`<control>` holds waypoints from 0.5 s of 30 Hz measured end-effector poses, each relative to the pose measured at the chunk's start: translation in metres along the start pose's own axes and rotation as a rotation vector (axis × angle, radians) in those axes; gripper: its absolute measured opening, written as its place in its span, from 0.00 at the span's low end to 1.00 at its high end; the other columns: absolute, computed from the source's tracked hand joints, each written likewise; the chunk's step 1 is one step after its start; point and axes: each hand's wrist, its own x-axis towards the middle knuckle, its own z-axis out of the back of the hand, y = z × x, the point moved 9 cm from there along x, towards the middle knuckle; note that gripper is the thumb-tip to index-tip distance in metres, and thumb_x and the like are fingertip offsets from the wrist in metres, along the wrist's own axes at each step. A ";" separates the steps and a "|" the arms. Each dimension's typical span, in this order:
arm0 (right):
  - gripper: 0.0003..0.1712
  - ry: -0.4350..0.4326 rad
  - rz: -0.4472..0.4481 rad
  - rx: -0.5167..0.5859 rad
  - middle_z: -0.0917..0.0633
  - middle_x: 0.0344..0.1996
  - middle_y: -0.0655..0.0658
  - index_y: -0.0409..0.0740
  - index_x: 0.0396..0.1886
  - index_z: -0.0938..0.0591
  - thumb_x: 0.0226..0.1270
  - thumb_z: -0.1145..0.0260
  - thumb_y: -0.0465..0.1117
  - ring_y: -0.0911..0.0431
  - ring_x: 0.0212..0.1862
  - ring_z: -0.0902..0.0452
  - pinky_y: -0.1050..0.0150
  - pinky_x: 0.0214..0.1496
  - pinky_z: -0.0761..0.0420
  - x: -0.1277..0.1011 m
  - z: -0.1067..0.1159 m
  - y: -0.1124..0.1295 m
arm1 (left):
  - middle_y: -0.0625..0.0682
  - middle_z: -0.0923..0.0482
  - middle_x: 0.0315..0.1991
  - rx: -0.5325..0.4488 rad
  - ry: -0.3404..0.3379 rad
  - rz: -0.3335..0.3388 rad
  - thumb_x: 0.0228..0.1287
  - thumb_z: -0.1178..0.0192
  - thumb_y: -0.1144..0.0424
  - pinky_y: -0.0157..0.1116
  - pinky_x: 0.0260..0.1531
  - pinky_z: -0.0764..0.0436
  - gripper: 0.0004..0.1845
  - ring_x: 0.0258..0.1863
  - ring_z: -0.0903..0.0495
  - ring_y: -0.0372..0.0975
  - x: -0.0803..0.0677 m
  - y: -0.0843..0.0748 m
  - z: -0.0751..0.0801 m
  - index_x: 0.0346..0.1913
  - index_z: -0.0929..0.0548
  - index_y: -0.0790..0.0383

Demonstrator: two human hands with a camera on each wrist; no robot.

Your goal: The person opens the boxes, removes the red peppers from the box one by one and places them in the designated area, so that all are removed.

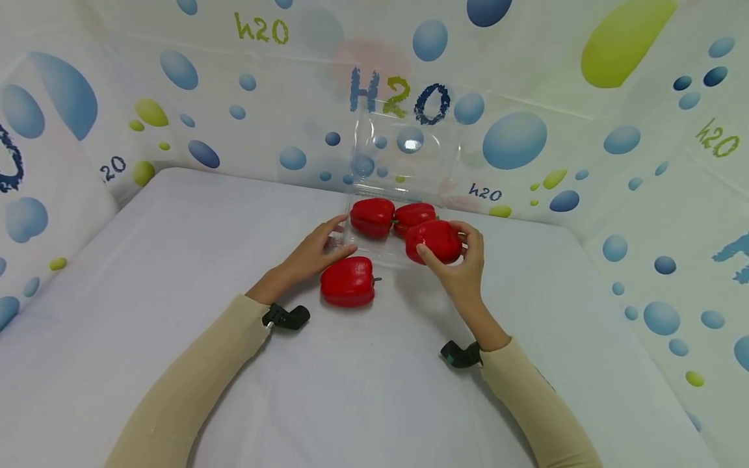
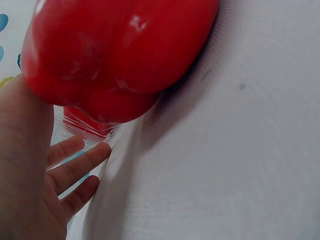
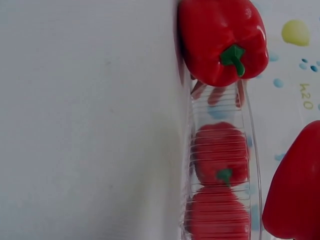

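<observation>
On the near part of the pale grey padded table (image 1: pixel 146 312), two arms in cream sleeves (image 1: pixel 193 383) reach away from the viewer, each with a small black wrist mount.

Just beyond them, a glossy red bell pepper with a short green stem (image 1: pixel 348 281) lies loose on the table, on its side, stem pointing right. The left hand (image 1: pixel 313 250) rests just far-left of it, fingers nearly straight and relaxed, their tips touching the near-left edge of the clear plastic clamshell tray (image 1: pixel 380 253); it holds nothing. In the left wrist view this pepper (image 2: pixel 115 55) fills the upper frame, cut off at the top, and the fingers (image 2: pixel 80 165) lie flat against the ribbed tray wall.

To the right, the right hand (image 1: pixel 465 260) curls thumb and fingers around a second red bell pepper (image 1: pixel 434 242), gripping it at the near-right corner of the tray. Whether it sits inside the tray or is held just above the rim is hard to tell. In the right wrist view only a slice of this pepper (image 3: pixel 295 190) shows at the right edge.

Farther in, two more red peppers (image 1: pixel 372 216) and (image 1: pixel 413 214) sit side by side in the tray, blurred through its ribbed wall from the wrist. The tray's transparent lid (image 1: pixel 404 149) stands open against the far bubble-printed backdrop (image 1: pixel 526 78), barely distinguishable from it.
</observation>
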 end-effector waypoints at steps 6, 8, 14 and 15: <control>0.39 0.027 0.022 -0.016 0.26 0.58 0.40 0.36 0.61 0.31 0.51 0.24 0.42 0.57 0.58 0.33 0.54 0.53 0.21 -0.007 -0.001 0.003 | 0.60 0.36 0.68 -0.001 0.004 0.004 0.65 0.39 0.51 0.53 0.59 0.25 0.41 0.64 0.31 0.55 0.000 0.001 -0.002 0.77 0.46 0.51; 0.40 0.039 0.030 -0.022 0.27 0.58 0.39 0.35 0.61 0.32 0.50 0.24 0.41 0.56 0.58 0.33 0.52 0.53 0.20 -0.009 -0.001 0.005 | 0.60 0.36 0.68 0.001 0.005 0.005 0.65 0.38 0.51 0.53 0.59 0.25 0.41 0.64 0.31 0.55 0.000 0.001 -0.002 0.77 0.47 0.50; 0.40 0.083 0.033 -0.026 0.27 0.58 0.38 0.35 0.60 0.32 0.49 0.23 0.40 0.55 0.59 0.34 0.50 0.53 0.20 -0.015 -0.003 0.008 | 0.60 0.36 0.68 0.003 0.001 0.000 0.65 0.38 0.52 0.53 0.59 0.25 0.41 0.64 0.31 0.55 -0.001 -0.001 0.000 0.77 0.47 0.50; 0.41 0.090 0.031 -0.027 0.27 0.58 0.38 0.35 0.60 0.32 0.49 0.23 0.40 0.55 0.59 0.34 0.49 0.52 0.20 -0.016 -0.004 0.008 | 0.60 0.36 0.68 0.001 0.001 0.000 0.65 0.38 0.52 0.53 0.59 0.25 0.41 0.64 0.31 0.55 -0.001 -0.001 0.000 0.77 0.47 0.50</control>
